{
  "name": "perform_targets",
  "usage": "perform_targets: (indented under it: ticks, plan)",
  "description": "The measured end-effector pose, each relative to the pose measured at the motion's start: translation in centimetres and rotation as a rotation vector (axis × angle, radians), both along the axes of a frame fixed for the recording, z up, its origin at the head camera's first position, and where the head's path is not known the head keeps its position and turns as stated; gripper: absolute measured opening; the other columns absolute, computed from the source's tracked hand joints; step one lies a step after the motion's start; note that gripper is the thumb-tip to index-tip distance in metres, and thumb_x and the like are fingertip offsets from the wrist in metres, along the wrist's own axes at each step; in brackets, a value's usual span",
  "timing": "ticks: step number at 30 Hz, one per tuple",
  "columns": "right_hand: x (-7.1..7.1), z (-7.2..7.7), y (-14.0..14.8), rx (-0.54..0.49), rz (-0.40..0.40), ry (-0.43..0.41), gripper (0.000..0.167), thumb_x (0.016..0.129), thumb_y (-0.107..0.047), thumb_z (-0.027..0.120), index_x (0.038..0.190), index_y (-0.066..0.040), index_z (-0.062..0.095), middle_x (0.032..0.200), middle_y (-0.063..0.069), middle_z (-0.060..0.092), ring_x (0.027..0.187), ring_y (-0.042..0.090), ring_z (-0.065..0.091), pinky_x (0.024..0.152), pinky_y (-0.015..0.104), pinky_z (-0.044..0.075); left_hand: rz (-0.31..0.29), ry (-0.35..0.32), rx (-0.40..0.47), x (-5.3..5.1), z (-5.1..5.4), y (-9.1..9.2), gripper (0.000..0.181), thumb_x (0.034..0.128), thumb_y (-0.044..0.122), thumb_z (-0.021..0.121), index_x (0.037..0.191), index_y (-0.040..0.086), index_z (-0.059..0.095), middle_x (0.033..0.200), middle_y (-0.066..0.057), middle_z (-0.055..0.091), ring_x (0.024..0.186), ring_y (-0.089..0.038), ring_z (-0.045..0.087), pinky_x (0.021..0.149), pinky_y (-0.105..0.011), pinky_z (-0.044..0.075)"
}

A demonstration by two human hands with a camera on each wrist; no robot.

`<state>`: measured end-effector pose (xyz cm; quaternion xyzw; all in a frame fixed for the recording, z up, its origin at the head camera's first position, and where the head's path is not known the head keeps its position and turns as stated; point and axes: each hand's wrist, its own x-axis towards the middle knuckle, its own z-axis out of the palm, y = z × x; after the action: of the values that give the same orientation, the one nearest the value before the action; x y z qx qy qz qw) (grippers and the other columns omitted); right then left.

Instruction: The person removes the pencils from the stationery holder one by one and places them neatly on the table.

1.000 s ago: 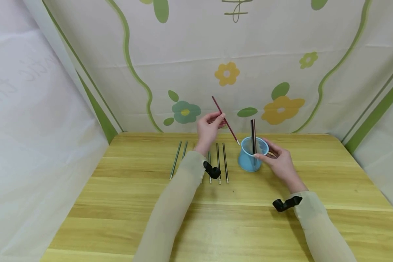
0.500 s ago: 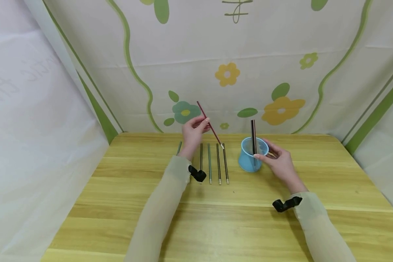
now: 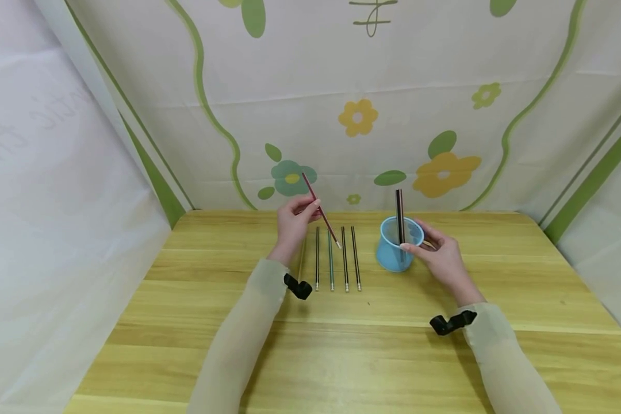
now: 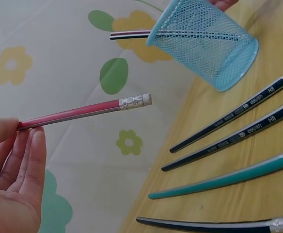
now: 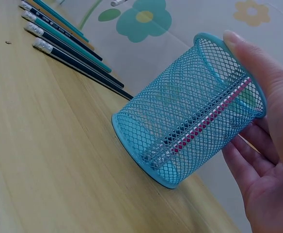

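My left hand (image 3: 292, 223) pinches a red pencil (image 4: 73, 114) with crimped silver ferrule (image 4: 131, 102) above the wooden table (image 3: 372, 362); my right hand (image 3: 443, 260) grips a flared blue wire-mesh cup (image 5: 165, 109); two black pencils (image 4: 241, 109) between read "HB"

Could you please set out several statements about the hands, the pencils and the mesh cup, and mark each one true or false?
1. The left hand pinches a red pencil. True.
2. The right hand holds nothing. False: it grips the mesh cup.
3. The mesh cup is light blue. True.
4. The mesh cup contains no pencils. False: pencils in the cup stick up above its rim.
5. A green pencil lies on the table between black pencils. True.
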<state>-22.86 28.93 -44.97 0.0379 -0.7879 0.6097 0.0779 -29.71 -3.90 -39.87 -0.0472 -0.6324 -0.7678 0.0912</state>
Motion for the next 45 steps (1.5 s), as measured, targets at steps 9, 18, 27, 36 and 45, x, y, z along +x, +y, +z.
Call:
perform_targets:
  ticks: [9,18,27,36,45]
  plan:
    - [0.1,0.1,-0.1,-0.013,0.013,-0.009,0.072,0.09,-0.021,0.082,0.153,-0.013,0.048,0.152,0.015,0.048,0.135,0.031,0.049,0.093,0.017,0.05,-0.015,0.005,-0.026,0.6,-0.8,-1.1,0.024,0.0949,0.006,0.074,0.113,-0.009,0.07,0.105,-0.021,0.07,0.082,-0.022,0.071,0.081,-0.034,0.061]
    - [-0.1,-0.1,0.0,-0.023,0.025,-0.002,0.073,0.091,-0.019,0.081,0.154,-0.011,0.045,0.153,0.018,0.045,0.136,0.036,0.048,0.093,0.016,0.05,-0.019,-0.035,0.002,1.1,-1.4,-2.9,0.022,0.0957,0.006,0.073,0.113,-0.008,0.07,0.108,-0.024,0.067,0.084,-0.026,0.071,0.079,-0.036,0.061]
    - [0.1,0.0,-0.1,-0.019,0.024,0.0,0.074,0.09,-0.023,0.082,0.154,-0.012,0.046,0.153,0.018,0.046,0.136,0.035,0.048,0.093,0.016,0.05,-0.011,-0.046,-0.049,1.6,-1.9,-5.4,0.023,0.096,0.007,0.072,0.114,-0.008,0.07,0.107,-0.025,0.069,0.082,-0.024,0.072,0.079,-0.036,0.061]
    - [0.2,0.1,0.0,0.001,0.013,0.01,0.074,0.09,-0.024,0.082,0.153,-0.012,0.047,0.152,0.018,0.047,0.135,0.035,0.048,0.093,0.016,0.05,0.003,-0.081,-0.058,1.6,-2.3,-8.0,0.031,0.0946,0.01,0.075,0.118,-0.009,0.069,0.115,-0.031,0.065,0.098,-0.044,0.069,0.079,-0.034,0.061]
    - [0.4,0.6,-0.3,-0.014,0.024,0.001,0.071,0.092,-0.017,0.08,0.153,-0.007,0.046,0.152,0.021,0.046,0.135,0.037,0.048,0.092,0.016,0.05,0.056,-0.116,-0.085,1.5,-2.7,-10.2,0.031,0.0951,0.01,0.075,0.122,-0.005,0.07,0.116,-0.029,0.066,0.093,-0.036,0.071,0.079,-0.033,0.061]
